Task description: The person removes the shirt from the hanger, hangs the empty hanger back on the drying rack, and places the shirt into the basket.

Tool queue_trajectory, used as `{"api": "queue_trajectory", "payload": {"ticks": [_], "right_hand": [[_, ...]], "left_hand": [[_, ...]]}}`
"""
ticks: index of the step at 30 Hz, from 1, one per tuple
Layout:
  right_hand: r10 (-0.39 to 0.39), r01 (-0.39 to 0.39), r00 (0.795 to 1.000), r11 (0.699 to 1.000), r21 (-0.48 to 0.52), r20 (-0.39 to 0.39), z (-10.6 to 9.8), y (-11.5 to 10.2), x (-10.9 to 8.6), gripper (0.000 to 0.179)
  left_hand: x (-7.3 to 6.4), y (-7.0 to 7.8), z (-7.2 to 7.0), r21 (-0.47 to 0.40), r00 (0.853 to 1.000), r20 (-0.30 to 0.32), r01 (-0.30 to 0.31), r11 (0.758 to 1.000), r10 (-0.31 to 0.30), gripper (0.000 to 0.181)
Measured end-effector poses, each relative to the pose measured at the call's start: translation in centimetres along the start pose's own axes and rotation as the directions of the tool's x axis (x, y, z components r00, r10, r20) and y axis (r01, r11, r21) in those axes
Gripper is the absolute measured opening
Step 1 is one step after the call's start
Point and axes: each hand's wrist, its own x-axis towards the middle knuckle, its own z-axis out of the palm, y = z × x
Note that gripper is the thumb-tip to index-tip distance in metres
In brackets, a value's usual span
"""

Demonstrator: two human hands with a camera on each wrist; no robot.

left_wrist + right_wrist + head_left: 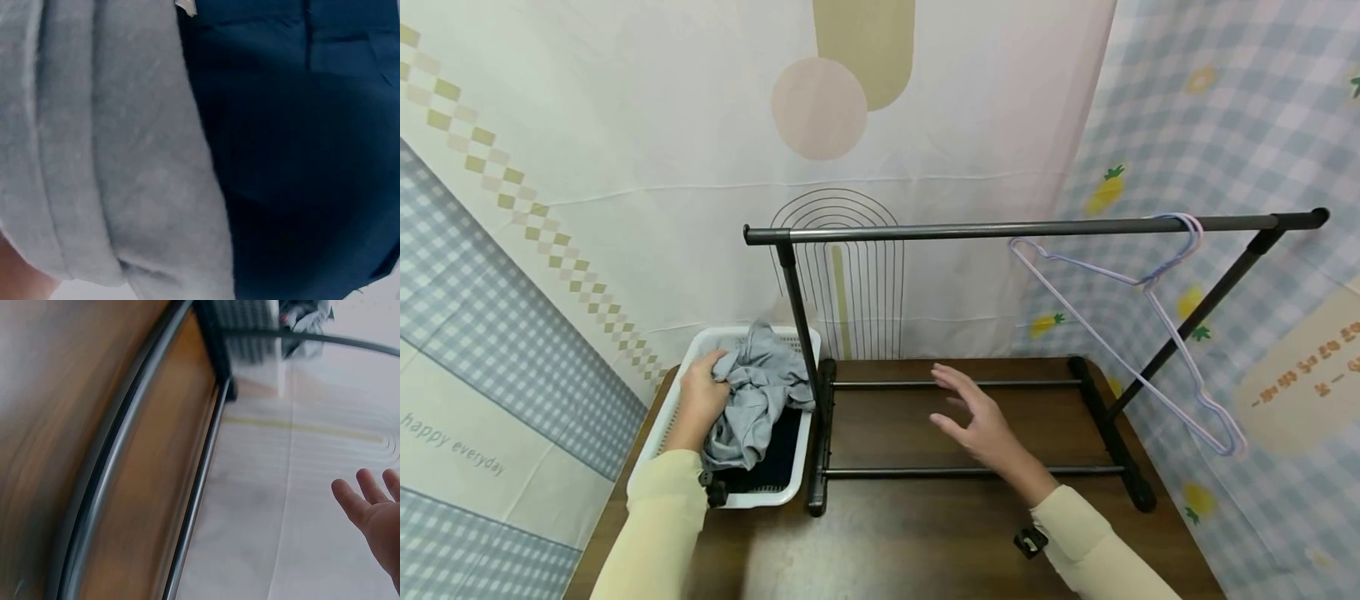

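Note:
My left hand (702, 397) grips a crumpled grey garment (758, 392) over a white plastic basket (775, 500) at the table's left side. Close up in the left wrist view, the grey cloth (137, 150) hangs beside dark navy fabric (300, 156) lying in the basket. Over the low bars of a black clothes rack (970, 231), my right hand (981, 421) is held in the air with fingers spread and nothing in it. The right wrist view catches those loosely extended fingers (353, 501) at its right edge.
Pale purple hangers (1101, 350) hang from the rack's top rail near its right end. The rack's left post rises right beside the basket. A brown wooden table (880, 542) bears both, with patterned cloth (700, 125) hanging behind and at the sides.

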Motion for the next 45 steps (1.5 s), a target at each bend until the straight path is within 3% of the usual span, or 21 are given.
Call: {"api": "queue_trajectory", "payload": {"ticks": [4,10,15,18,20,22,26,28,31,33,38,41,45], "right_hand": [[0.023,-0.023,1.000,0.993,-0.113,0.000,-1.7,1.2,-0.9,0.070],[0.076,-0.081,0.997,0.981,-0.176,-0.034,-3.4,2.3,-2.0,0.068],[0.112,-0.117,0.993,0.967,-0.228,-0.034,-3.8,3.0,-2.7,0.065],[0.126,-0.130,0.992,0.963,-0.236,-0.032,-3.9,3.3,-2.9,0.065],[0.128,-0.134,0.991,0.962,-0.238,-0.039,-4.0,3.5,-3.0,0.065],[0.118,-0.127,0.992,0.960,-0.249,-0.051,-4.1,3.6,-3.1,0.066],[0.101,-0.117,0.992,0.955,-0.272,-0.074,-4.4,3.6,-3.3,0.068],[0.097,-0.115,0.992,0.954,-0.276,-0.079,-4.5,3.7,-3.5,0.068],[0.099,-0.118,0.992,0.954,-0.277,-0.083,-4.6,3.6,-3.6,0.068],[0.104,-0.123,0.991,0.953,-0.279,-0.080,-4.5,3.6,-3.6,0.067],[0.113,-0.130,0.990,0.955,-0.268,-0.079,-4.4,3.4,-3.6,0.067],[0.119,-0.135,0.990,0.955,-0.262,-0.079,-4.5,3.4,-3.6,0.068],[0.123,-0.140,0.989,0.953,-0.267,-0.080,-4.5,3.5,-3.7,0.069]], "left_hand": [[-0.1,-1.2,0.3,0.051,0.988,0.136,0.062,0.997,-0.068,0.059],[-0.7,-2.9,1.0,0.138,0.948,0.300,0.066,0.988,-0.105,0.063],[-1.1,-2.9,0.8,0.180,0.920,0.361,0.095,0.979,-0.156,0.063],[-1.0,-2.3,0.2,0.218,0.900,0.393,0.107,0.970,-0.188,0.067],[-0.9,-1.7,-0.4,0.229,0.895,0.404,0.102,0.968,-0.190,0.071],[-0.8,-1.0,-0.9,0.225,0.908,0.388,0.075,0.971,-0.160,0.076],[-0.8,0.5,-1.3,0.174,0.949,0.315,-0.086,0.981,0.027,0.079],[-0.7,1.4,-1.1,0.167,0.948,0.288,-0.189,0.968,0.136,0.077],[-0.9,2.8,-0.2,0.207,0.923,0.315,-0.292,0.934,0.219,0.072],[-1.0,3.5,0.4,0.248,0.904,0.364,-0.326,0.912,0.224,0.073],[-1.0,3.7,2.1,0.359,0.864,0.485,-0.342,0.868,0.140,0.085],[-0.7,3.5,2.9,0.410,0.853,0.513,-0.344,0.845,0.098,0.087],[-0.4,3.3,3.4,0.414,0.846,0.528,-0.331,0.848,0.072,0.088]]}}
